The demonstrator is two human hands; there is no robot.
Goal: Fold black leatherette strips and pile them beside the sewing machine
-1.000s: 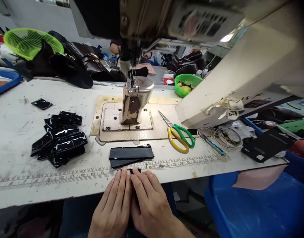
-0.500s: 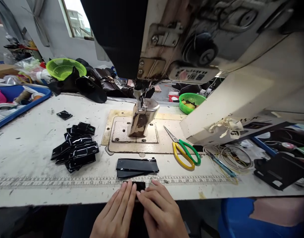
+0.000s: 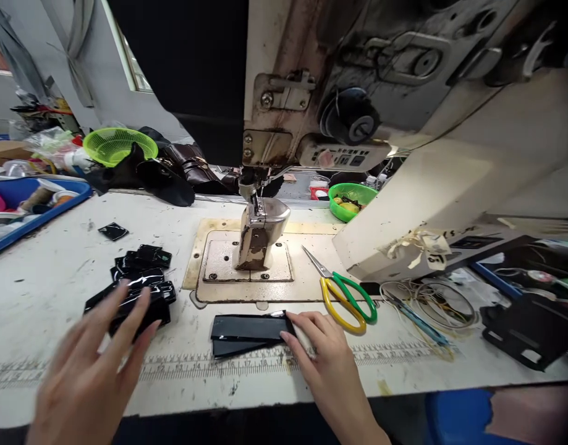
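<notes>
My left hand (image 3: pixel 91 364) is open, its fingers spread over the near side of a pile of small folded glossy black pieces (image 3: pixel 147 278). Part of that pile is hidden behind the fingers. My right hand (image 3: pixel 323 352) pinches the right end of the long black strips (image 3: pixel 246 327), which lie stacked and slightly fanned before the sewing machine. Something pale (image 3: pixel 305 339) shows under the right fingers; I cannot tell what it is. A lone black piece (image 3: pixel 114 231) rests beyond the pile.
The sewing machine's post (image 3: pixel 260 235) rises behind the strips. Scissors (image 3: pixel 343 296) with yellow and green handles lie right of it. Farther right are blue tweezers (image 3: pixel 423 321) among coiled cords. A blue tray (image 3: pixel 38 213) stands at left. A printed ruler (image 3: pixel 191 366) runs along the front edge.
My hands have parted from the black piece they were pressing together at the table edge. The left went to the pile, the right to the strips. The view has shifted slightly.
</notes>
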